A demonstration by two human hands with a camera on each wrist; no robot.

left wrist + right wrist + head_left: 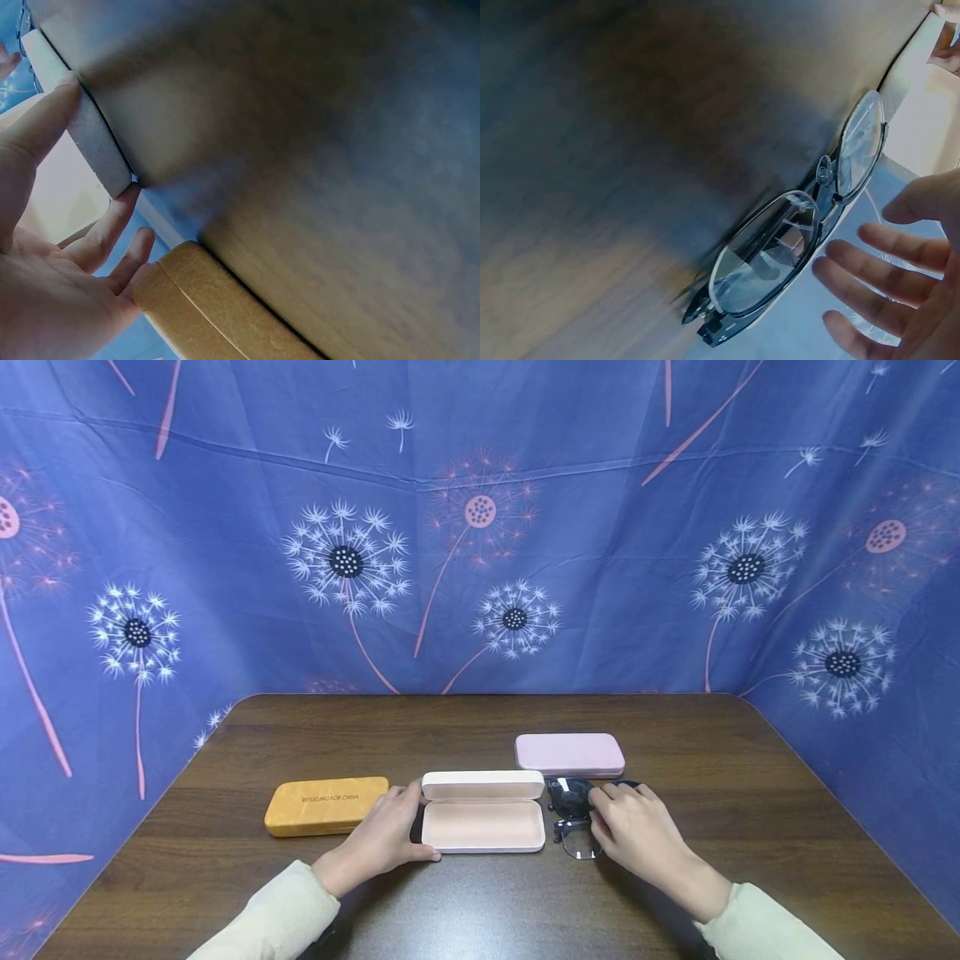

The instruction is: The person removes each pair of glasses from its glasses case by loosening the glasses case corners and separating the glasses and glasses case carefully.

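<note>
A: Two hands show. What does the left hand (384, 837) do?

B: It holds the white case (483, 828) at its 9 o'clock end, thumb against the front wall.

A: And how does that case lie?

B: Open on the table (480, 910), long axis 9 to 3, mouth toward 6, lid raised along 12. The yellow case (322, 814) sits at 9, the pink case (570, 753) at 2.

A: The right hand (637, 831)?

B: Out at 3, fingers parted, loosely bent, grasping nothing; whether they touch the sunglasses (572, 798), one cannot tell.

A: The clear glasses (581, 841)?

B: Just beside the white case at 3, lenses facing 6, long axis also 9 to 3.
</note>
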